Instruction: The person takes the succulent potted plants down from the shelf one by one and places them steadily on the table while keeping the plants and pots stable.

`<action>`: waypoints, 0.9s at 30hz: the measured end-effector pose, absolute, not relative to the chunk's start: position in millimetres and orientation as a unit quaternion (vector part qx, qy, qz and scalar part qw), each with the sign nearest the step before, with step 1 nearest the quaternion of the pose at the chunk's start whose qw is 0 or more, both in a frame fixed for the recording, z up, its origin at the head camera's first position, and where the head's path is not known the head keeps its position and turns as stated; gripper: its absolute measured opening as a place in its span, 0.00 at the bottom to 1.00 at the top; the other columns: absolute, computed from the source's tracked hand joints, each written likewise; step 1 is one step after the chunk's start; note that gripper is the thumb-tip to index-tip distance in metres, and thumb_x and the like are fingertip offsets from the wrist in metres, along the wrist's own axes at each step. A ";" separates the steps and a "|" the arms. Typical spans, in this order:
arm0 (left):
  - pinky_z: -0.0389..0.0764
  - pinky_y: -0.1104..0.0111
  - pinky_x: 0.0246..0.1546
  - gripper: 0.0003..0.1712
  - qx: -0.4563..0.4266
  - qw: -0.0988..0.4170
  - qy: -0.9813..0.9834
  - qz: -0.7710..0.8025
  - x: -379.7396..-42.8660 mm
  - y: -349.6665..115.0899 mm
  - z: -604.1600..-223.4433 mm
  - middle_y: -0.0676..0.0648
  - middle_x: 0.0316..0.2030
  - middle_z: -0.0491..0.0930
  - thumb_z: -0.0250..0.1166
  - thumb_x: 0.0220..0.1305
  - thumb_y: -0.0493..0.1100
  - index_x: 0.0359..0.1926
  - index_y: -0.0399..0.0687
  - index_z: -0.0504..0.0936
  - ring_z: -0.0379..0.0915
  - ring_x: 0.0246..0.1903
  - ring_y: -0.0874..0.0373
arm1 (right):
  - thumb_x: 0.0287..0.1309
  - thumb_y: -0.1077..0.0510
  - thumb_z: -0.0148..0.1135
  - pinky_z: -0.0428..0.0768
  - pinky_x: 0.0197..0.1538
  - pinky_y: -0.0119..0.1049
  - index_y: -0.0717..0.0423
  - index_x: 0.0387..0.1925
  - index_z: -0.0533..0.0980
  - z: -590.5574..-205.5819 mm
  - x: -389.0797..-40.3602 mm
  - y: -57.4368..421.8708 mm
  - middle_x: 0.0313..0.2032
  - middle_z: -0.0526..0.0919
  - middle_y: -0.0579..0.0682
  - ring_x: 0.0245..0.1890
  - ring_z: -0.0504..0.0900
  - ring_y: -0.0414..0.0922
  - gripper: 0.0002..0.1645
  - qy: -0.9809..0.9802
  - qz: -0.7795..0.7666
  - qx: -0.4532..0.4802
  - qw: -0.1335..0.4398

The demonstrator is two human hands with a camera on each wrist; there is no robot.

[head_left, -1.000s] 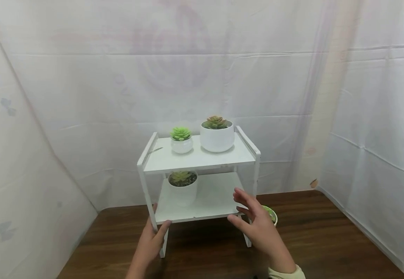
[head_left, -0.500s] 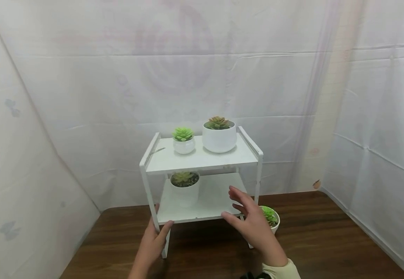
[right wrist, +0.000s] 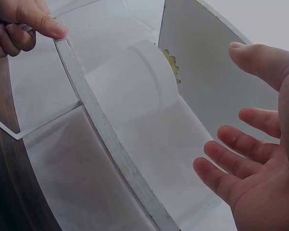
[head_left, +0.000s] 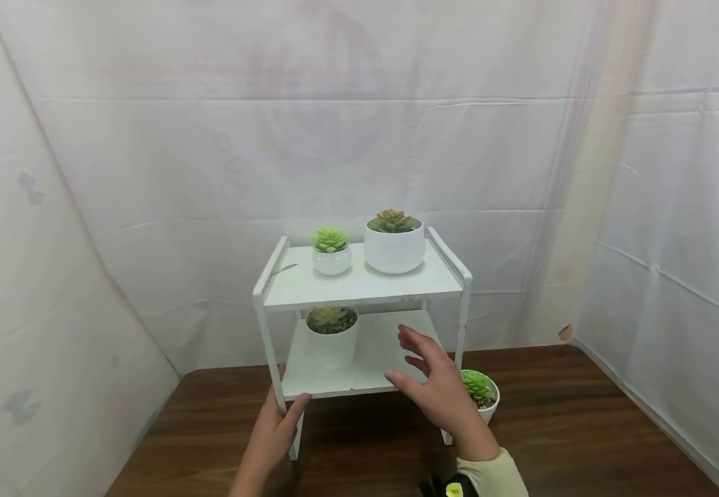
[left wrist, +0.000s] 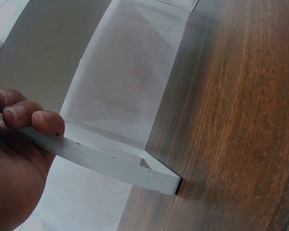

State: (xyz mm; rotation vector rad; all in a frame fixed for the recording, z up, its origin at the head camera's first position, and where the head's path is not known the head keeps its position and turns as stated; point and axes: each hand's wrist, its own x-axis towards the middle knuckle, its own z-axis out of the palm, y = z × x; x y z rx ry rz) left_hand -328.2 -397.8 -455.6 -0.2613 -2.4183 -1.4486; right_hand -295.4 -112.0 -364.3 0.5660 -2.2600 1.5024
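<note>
A white two-tier shelf (head_left: 366,286) stands on the table. My left hand (head_left: 272,428) grips its front left leg at the lower board, thumb over the board's front edge; the left wrist view shows the fingers curled round the leg (left wrist: 115,161). In front of the lower board's right part, my right hand (head_left: 437,386) is held with fingers spread and nothing in it. On the lower board, at the left, stands a white pot with a dull green succulent (head_left: 332,338). The upper board bears a small bright green potted succulent (head_left: 331,259) and a larger pot with a reddish-green succulent (head_left: 395,248).
Another white pot with a bright green succulent (head_left: 480,393) stands on the dark wooden table (head_left: 570,421), right of the shelf and partly behind my right hand. White cloth (head_left: 210,172) hangs behind and at both sides.
My right hand has drifted a little left, showing more of the potted succulent on the table. My left hand keeps its grip on the shelf leg, and the view has shifted slightly.
</note>
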 end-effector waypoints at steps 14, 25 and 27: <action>0.67 0.39 0.61 0.49 -0.083 0.142 -0.842 -0.514 -327.5 -396.6 -452.2 0.34 0.73 0.52 0.56 0.69 0.60 0.76 0.42 0.43 0.57 0.69 0.36 | 0.56 0.49 0.70 0.74 0.63 0.44 0.45 0.69 0.64 -358.0 -297.8 -123.2 0.67 0.69 0.51 0.66 0.71 0.50 0.41 -0.799 0.541 0.200 0.168; 0.65 0.38 0.62 0.50 -0.074 0.137 -0.842 -0.516 -326.9 -396.0 -452.3 0.36 0.74 0.51 0.56 0.67 0.62 0.77 0.45 0.43 0.56 0.70 0.37 | 0.57 0.50 0.69 0.74 0.63 0.48 0.47 0.70 0.63 -363.3 -303.6 -128.2 0.68 0.68 0.55 0.66 0.71 0.53 0.41 -0.797 0.545 0.200 0.167; 0.64 0.38 0.63 0.50 -0.074 0.136 -0.842 -0.518 -326.9 -396.4 -452.2 0.36 0.74 0.50 0.56 0.67 0.63 0.77 0.45 0.43 0.55 0.70 0.37 | 0.58 0.50 0.69 0.73 0.64 0.49 0.47 0.70 0.63 -364.2 -304.4 -128.8 0.68 0.68 0.56 0.66 0.70 0.54 0.41 -0.796 0.547 0.200 0.165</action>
